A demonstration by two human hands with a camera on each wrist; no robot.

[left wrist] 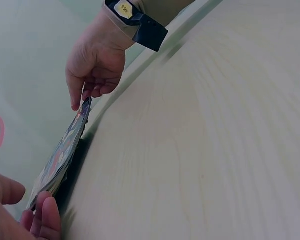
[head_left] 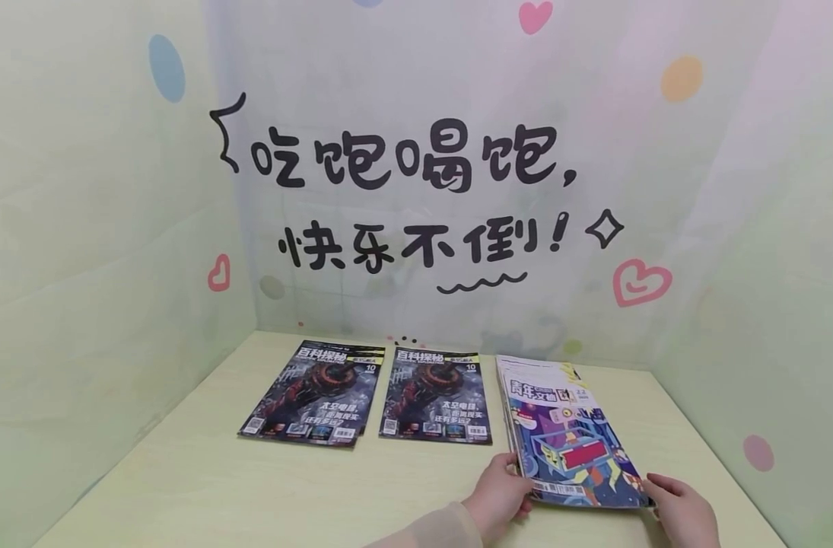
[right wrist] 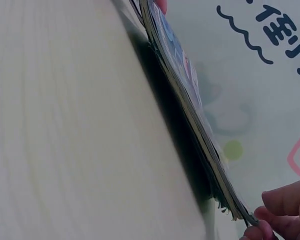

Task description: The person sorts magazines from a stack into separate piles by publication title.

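Observation:
A stack of magazines (head_left: pixel 573 449), its top cover purple and blue with a red box picture, lies at the right of the table. At its near left corner my left hand (head_left: pixel 496 493) grips the edge, fingers under it and thumb above. My right hand (head_left: pixel 683 511) pinches the near right corner. In the right wrist view the layered page edges of the stack (right wrist: pixel 182 107) stand above a dark shadow, the near side raised off the tabletop. The left wrist view shows the right hand (left wrist: pixel 97 70) at the far end of that edge.
Two sets of dark magazines with a red machine on the cover lie to the left, one at far left (head_left: pixel 313 396) and another in the middle (head_left: pixel 435 399). The pale wooden table (head_left: pixel 286 495) is enclosed by printed fabric walls (head_left: pixel 416 91) at the back and sides.

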